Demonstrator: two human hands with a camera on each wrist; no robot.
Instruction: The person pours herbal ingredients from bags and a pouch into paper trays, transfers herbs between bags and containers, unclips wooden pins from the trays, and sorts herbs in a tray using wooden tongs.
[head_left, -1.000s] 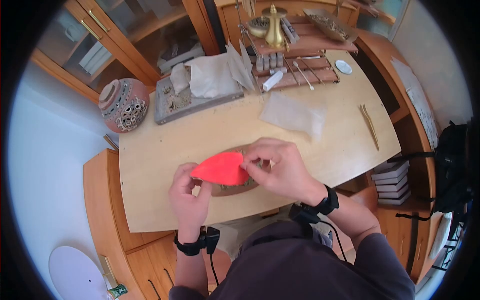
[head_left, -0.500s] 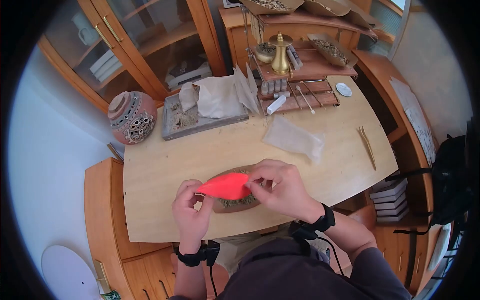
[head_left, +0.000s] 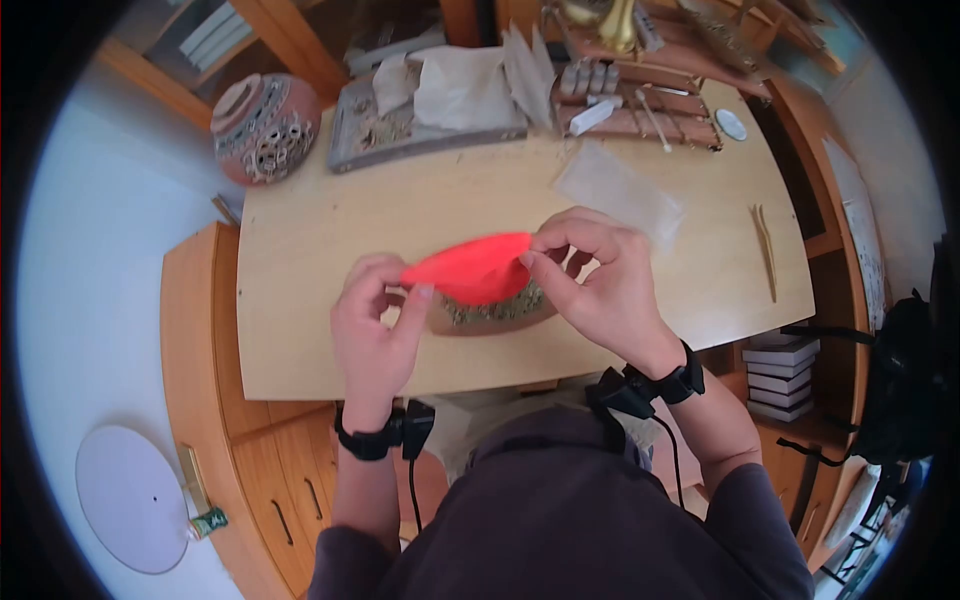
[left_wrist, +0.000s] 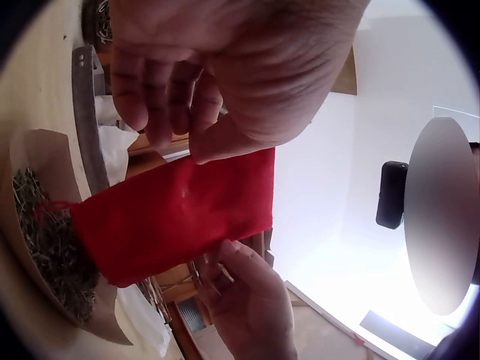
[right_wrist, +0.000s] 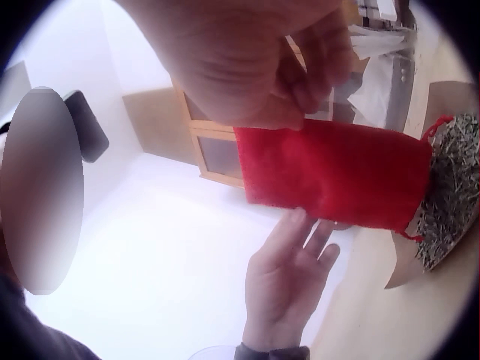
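Note:
A red cloth pouch (head_left: pixel 478 268) is stretched between both hands above a brown tray (head_left: pixel 470 326) of dried herbs (head_left: pixel 500 307). The left hand (head_left: pixel 378 320) pinches one edge between thumb and fingers; the right hand (head_left: pixel 605 285) pinches the opposite edge. In the left wrist view the pouch (left_wrist: pixel 180 217) hangs with its red drawstring end low, close to the herbs (left_wrist: pixel 52 247). From the right wrist view the pouch (right_wrist: pixel 337 172) has that end beside the herbs (right_wrist: pixel 450 187). Whether its mouth is open cannot be told.
Farther back on the table (head_left: pixel 330 225) stand a patterned jar (head_left: pixel 265 130), a grey tray with paper (head_left: pixel 430 145) and a wooden rack with small bottles (head_left: pixel 590 78). A translucent sheet (head_left: pixel 620 190) and brass tongs (head_left: pixel 766 250) lie at the right.
The head view has shifted, so the table sits higher in it. Both hands still hold the pouch by its edges, and it appears stretched wider between them.

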